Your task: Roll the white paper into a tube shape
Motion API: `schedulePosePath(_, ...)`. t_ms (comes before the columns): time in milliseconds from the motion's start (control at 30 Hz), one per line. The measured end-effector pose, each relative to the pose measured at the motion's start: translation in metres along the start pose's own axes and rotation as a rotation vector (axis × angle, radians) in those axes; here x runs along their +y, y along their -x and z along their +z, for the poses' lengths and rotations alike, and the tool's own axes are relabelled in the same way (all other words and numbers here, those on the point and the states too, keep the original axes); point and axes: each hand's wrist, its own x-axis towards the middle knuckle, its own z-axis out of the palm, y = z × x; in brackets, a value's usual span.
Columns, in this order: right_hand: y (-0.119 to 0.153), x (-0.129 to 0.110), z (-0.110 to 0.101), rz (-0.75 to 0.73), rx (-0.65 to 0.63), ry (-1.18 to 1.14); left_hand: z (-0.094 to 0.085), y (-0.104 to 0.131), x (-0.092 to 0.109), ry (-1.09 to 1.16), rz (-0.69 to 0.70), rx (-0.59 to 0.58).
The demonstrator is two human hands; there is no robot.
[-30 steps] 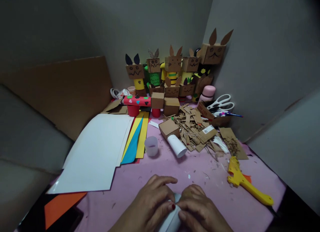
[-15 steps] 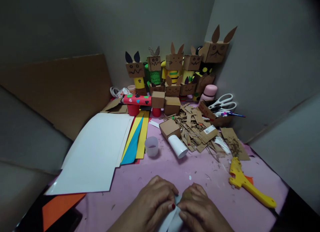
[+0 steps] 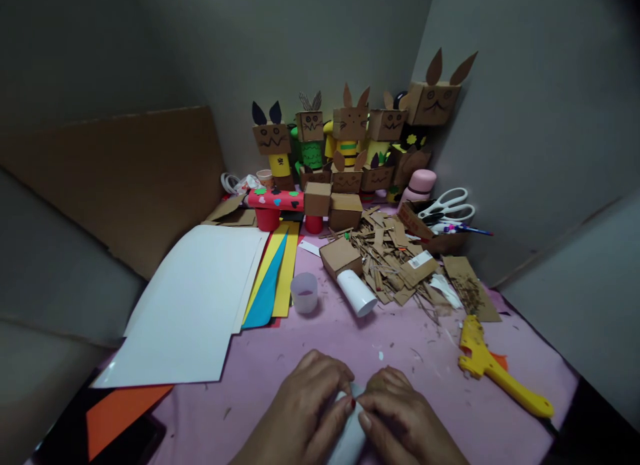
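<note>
White paper tube, plain with no legible writing, lies near centre on the pink table cover. Left hand and right hand both pinch it. Yellow glue gun lies right.

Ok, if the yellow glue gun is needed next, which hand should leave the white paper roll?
Probably the right hand. The yellow plastic glue gun lies on the pink table cover on that side, nothing between them. The left hand could keep its grip on the white paper roll.
</note>
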Motion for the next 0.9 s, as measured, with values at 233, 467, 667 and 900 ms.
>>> schedulePosePath(233, -0.001, -0.007, -0.004, 0.152, 0.013, -0.150, 0.004, -0.001, 0.004, 0.050, -0.016, 0.054)
schedulePosePath(467, 0.003, 0.004, 0.003, 0.360, 0.038, -0.381, 0.008, 0.008, -0.008, 0.165, -0.175, 0.194)
schedulePosePath(667, 0.014, 0.040, 0.019, 0.706, 0.326, -0.945, 0.008, 0.048, -0.040, 0.481, -0.551, 0.579)
schedulePosePath(900, 0.017, 0.051, 0.023, 0.764, 0.427, -1.102, 0.050, 0.077, -0.051, 0.771, -0.735, 0.556)
